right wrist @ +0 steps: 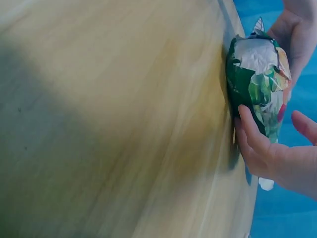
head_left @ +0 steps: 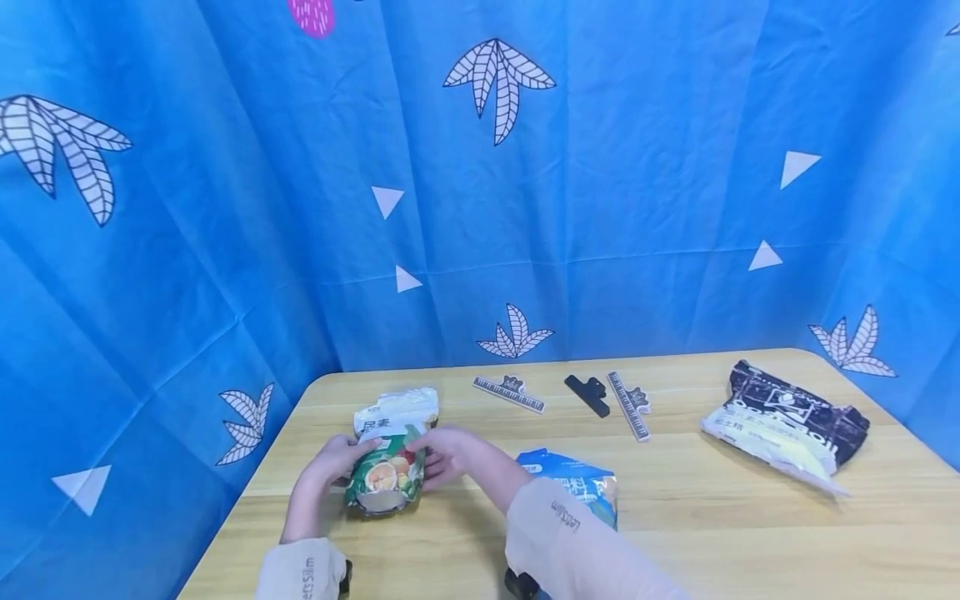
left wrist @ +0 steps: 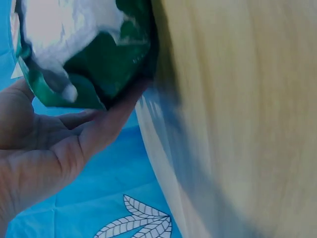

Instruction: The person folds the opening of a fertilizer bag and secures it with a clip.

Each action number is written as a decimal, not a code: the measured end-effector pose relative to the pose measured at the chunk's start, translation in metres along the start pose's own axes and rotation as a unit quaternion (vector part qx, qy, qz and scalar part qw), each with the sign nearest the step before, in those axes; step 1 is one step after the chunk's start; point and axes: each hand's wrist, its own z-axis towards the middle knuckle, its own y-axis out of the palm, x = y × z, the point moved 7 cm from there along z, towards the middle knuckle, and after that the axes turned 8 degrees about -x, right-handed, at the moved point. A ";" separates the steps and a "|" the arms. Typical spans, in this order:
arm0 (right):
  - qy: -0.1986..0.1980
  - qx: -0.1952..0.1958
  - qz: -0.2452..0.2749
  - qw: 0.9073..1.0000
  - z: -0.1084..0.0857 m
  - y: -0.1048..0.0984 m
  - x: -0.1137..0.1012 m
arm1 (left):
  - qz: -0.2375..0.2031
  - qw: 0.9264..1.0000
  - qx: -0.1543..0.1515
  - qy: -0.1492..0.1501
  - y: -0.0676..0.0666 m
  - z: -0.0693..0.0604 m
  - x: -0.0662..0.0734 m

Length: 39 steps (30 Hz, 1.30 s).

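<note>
At nine o'clock on the desk [head_left: 750, 542], the left hand [head_left: 334, 461] curls half-closed fingers round the green-and-white pouch [head_left: 392, 450]; the right hand [head_left: 447, 454], looser, grips its three o'clock edge. Probably weighty, slack, slippery: best cupped low.

The person's 2 arms reach forward in off-white sleeves with dark lettering. The left sleeve [head_left: 300, 571] ends below the bare left wrist [head_left: 302, 512]; the right sleeve [head_left: 581, 546] covers an arm slanting across toward the left, its bare right wrist [head_left: 491, 471] showing. The bare left hand [head_left: 335, 460] cups inward, its palm [left wrist: 44, 136] visible from the wrist view. The bare right hand [head_left: 446, 454] faces it, near but apart, with 2 right fingers [right wrist: 255, 136] gently bent and the right thumb [right wrist: 304, 125] spread away from them.
</note>
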 end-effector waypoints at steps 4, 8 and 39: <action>-0.014 0.015 -0.001 1.000 0.006 -0.008 0.001 | -0.023 1.000 0.004 -0.007 0.002 0.004 -0.001; -0.010 0.021 -0.005 1.000 0.005 -0.012 0.003 | -0.029 1.000 0.005 -0.005 0.006 0.005 0.001; -0.012 0.013 -0.014 1.000 -0.008 -0.025 -0.021 | -0.140 0.989 -0.014 0.032 0.013 0.008 0.017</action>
